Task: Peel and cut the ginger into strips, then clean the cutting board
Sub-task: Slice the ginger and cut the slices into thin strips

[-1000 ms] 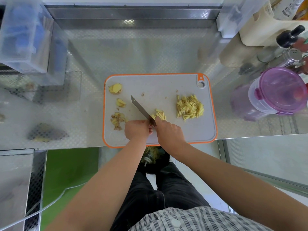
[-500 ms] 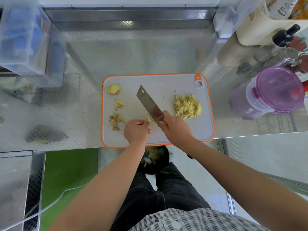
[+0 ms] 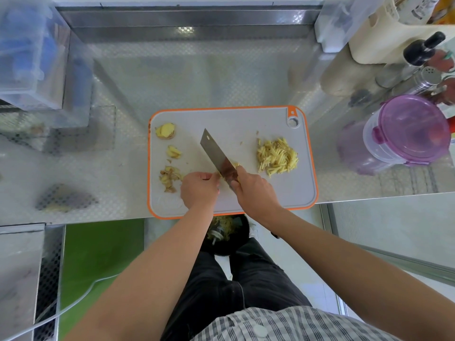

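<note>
Ginger strips (image 3: 277, 157) lie in a loose heap on the right half of the cutting board (image 3: 246, 124), well apart from the uncut stock on the left: a knobbly ginger chunk (image 3: 165, 130) at the far-left corner, a few slices (image 3: 174, 151) nearer, and peel scraps (image 3: 169, 178) nearer again, just beside the left hand (image 3: 198, 189). Between the two sits the cleaver (image 3: 215, 153), its long axis running on a diagonal from the near middle of the board up to the far left, the flat of the blade tilted enough to show its face. A few yellow bits peek out at the blade's right edge, close to the handle. The right hand (image 3: 256, 191) has its grip wrapped round the handle. The left hand's fingers are curled with the tips toward the blade's near end, but I cannot tell whether that grip holds a piece or nothing. Judging by the layout, the heap lies to the right of the blade, across its flat side, so a sideways push would be the right hand's job, while the slices and chunk are nearer the left hand. Around the board is the steel tabletop (image 3: 197, 77), with a purple-lidded container (image 3: 413, 129) at the right; a dark bin (image 3: 226, 233) holding scraps stands below the near edge.
</note>
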The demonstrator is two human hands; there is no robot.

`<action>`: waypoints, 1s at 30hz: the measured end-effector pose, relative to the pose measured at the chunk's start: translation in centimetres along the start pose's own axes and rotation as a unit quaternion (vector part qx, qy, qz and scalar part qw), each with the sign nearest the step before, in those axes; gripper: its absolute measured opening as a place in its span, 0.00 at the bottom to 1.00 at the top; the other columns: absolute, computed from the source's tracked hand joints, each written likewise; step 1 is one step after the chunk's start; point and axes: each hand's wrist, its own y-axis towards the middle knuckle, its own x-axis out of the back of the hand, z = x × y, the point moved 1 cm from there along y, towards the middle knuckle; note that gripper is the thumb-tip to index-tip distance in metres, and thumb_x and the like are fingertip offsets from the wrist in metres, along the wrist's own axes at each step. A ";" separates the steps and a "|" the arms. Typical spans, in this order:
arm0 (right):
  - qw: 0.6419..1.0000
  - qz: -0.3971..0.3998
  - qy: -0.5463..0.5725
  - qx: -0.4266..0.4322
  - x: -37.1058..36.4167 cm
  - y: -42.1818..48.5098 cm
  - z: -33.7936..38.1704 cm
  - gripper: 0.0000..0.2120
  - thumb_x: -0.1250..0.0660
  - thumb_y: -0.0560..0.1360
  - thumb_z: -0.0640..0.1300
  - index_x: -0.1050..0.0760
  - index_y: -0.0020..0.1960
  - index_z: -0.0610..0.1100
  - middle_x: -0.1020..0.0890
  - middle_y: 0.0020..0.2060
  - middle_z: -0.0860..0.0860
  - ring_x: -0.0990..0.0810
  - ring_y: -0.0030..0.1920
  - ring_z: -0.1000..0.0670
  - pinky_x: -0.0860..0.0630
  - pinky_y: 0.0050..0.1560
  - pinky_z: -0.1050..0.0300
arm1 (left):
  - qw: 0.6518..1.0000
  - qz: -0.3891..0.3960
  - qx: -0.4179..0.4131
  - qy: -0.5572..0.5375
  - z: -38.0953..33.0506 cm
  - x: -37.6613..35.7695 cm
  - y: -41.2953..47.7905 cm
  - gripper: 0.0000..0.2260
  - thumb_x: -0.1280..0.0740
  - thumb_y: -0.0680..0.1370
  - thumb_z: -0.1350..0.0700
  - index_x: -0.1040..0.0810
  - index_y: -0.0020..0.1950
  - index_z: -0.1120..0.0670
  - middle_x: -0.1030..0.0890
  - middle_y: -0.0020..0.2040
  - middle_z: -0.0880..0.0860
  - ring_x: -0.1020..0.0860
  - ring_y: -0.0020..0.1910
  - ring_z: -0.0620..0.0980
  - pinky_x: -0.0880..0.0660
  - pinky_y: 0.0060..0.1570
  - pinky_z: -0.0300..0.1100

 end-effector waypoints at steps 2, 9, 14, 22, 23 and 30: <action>1.000 0.002 -0.001 0.000 0.0 0.0 0.0 0.06 0.46 0.82 0.45 0.37 0.53 0.42 0.32 0.34 0.49 0.31 0.35 0.43 0.36 0.36 0.53 | 1.000 -0.001 0.005 0.003 0.0 0.0 0.1 0.14 0.29 0.72 0.49 0.21 0.28 0.52 0.19 0.26 0.50 0.18 0.31 0.53 0.19 0.41 0.50; 1.000 0.004 -0.023 -0.008 -0.1 0.2 0.3 0.07 0.47 0.82 0.45 0.36 0.56 0.42 0.28 0.38 0.48 0.31 0.36 0.44 0.35 0.36 0.52 | 1.000 0.002 0.008 0.020 -0.1 0.1 0.2 0.15 0.30 0.73 0.49 0.20 0.27 0.53 0.19 0.27 0.50 0.18 0.32 0.53 0.19 0.40 0.48; 0.999 0.008 -0.051 -0.013 -0.4 0.6 0.7 0.06 0.46 0.81 0.41 0.37 0.58 0.42 0.29 0.38 0.48 0.29 0.36 0.43 0.35 0.36 0.52 | 0.999 0.009 0.022 0.021 -0.3 0.1 0.2 0.14 0.29 0.71 0.50 0.20 0.27 0.54 0.19 0.27 0.51 0.18 0.33 0.56 0.20 0.38 0.48; 0.997 -0.050 0.043 -0.042 -0.6 1.7 0.4 0.07 0.46 0.82 0.45 0.36 0.53 0.41 0.28 0.37 0.49 0.30 0.36 0.44 0.35 0.35 0.52 | 0.999 0.011 0.018 0.026 -0.2 0.1 0.4 0.15 0.30 0.73 0.50 0.20 0.27 0.53 0.19 0.27 0.51 0.19 0.32 0.54 0.21 0.38 0.47; 0.996 -0.063 0.055 -0.039 -0.4 1.8 0.3 0.07 0.46 0.82 0.45 0.36 0.52 0.41 0.28 0.36 0.49 0.30 0.35 0.44 0.36 0.34 0.52 | 1.000 0.012 0.018 0.021 -0.2 0.0 0.4 0.15 0.30 0.73 0.49 0.20 0.28 0.53 0.19 0.27 0.51 0.18 0.32 0.53 0.20 0.39 0.46; 0.998 -0.016 0.057 -0.005 -0.4 0.0 0.9 0.06 0.45 0.82 0.45 0.38 0.50 0.42 0.29 0.34 0.48 0.31 0.35 0.44 0.36 0.34 0.53 | 0.997 -0.042 -0.030 0.062 0.7 1.1 0.8 0.11 0.37 0.73 0.51 0.20 0.36 0.56 0.19 0.34 0.54 0.20 0.38 0.58 0.27 0.35 0.46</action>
